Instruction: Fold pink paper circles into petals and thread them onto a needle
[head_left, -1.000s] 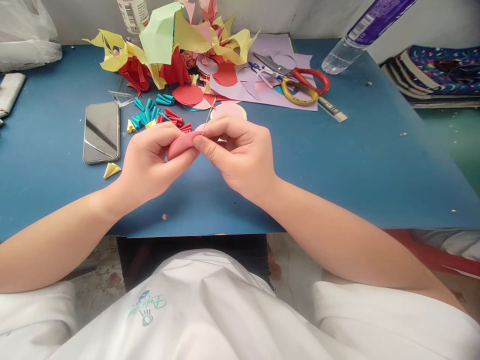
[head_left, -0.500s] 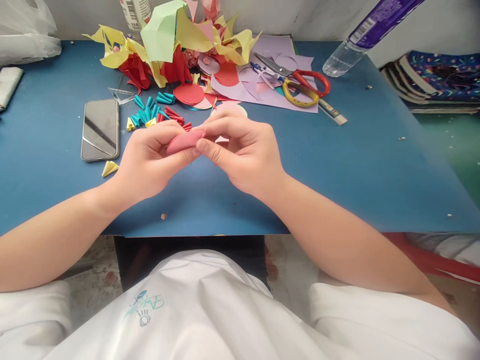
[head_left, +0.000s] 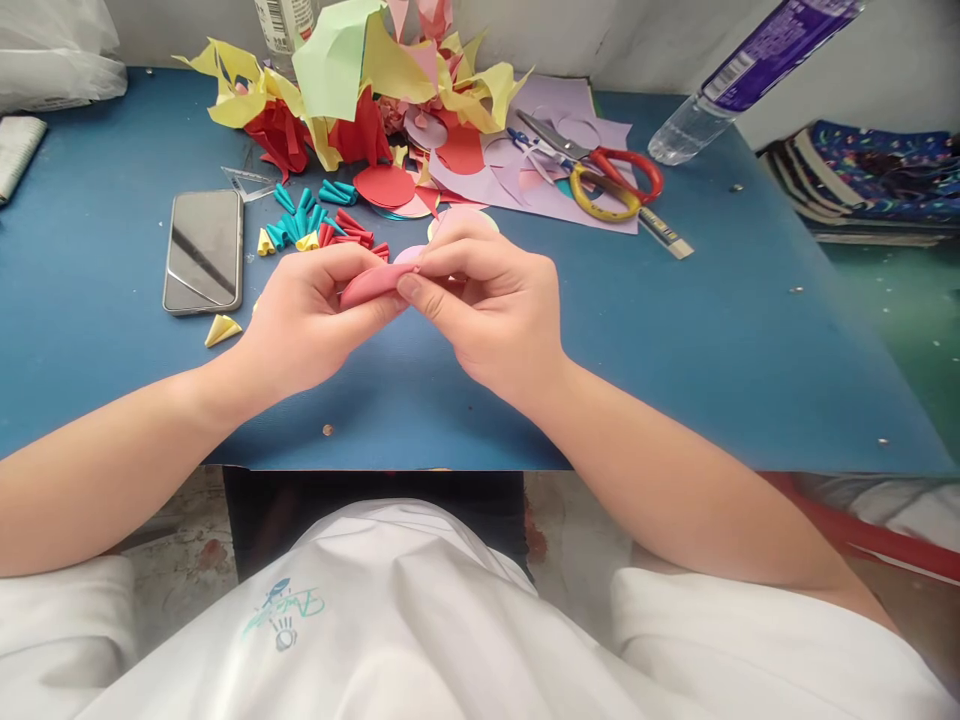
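A curled piece of pink paper [head_left: 369, 287] is held between my two hands above the front middle of the table. My left hand [head_left: 307, 310] is closed around its left part, thumb along the near side. My right hand [head_left: 499, 300] pinches its right end between thumb and fingers. Just behind the hands lie several small rolled cones, teal [head_left: 300, 218], red [head_left: 349, 230] and yellow [head_left: 265, 242]. Another yellow cone [head_left: 223, 330] rests left of my left hand. A red paper circle [head_left: 384, 186] tops a pile of cut circles.
On the blue table [head_left: 675, 370], a phone [head_left: 202, 253] lies left of the cones. Scissors [head_left: 607, 180] rest on purple paper [head_left: 540, 205]. Crumpled paper scraps [head_left: 337, 70] fill the back. A bottle [head_left: 690, 128] stands back right, near stacked books [head_left: 862, 180].
The pink paper looks slightly flatter and narrower between my fingers. Both hands stay in nearly the same place, and the view has shifted a little.
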